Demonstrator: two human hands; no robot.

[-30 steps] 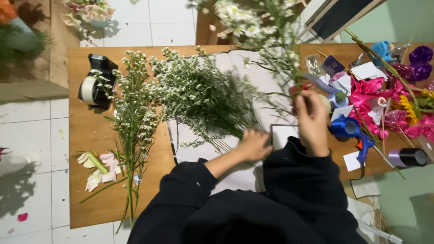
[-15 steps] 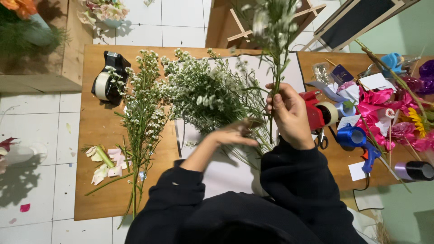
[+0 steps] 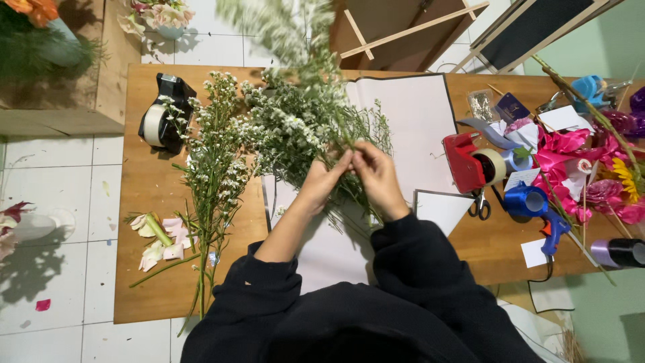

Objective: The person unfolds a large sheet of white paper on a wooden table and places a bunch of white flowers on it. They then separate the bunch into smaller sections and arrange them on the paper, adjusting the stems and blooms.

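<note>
Both the left hand and right hand pinch the green stems of a bunch of small white filler flowers together, while a second loose white-flowered spray lies ungathered left of the grip.

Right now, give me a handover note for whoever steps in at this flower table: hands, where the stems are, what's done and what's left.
Left hand and right hand are together over the table's middle, fingers pinching the stems of a bunch of small white flowers that fans up and away.
A second loose spray of white flowers lies to the left on the wooden table; cut pale petals and stems lie near it.
White paper sheet lies under the hands.
Done: stems gathered in hand.
Left: the bunch shows no tie or wrap; the left spray is untouched.
</note>
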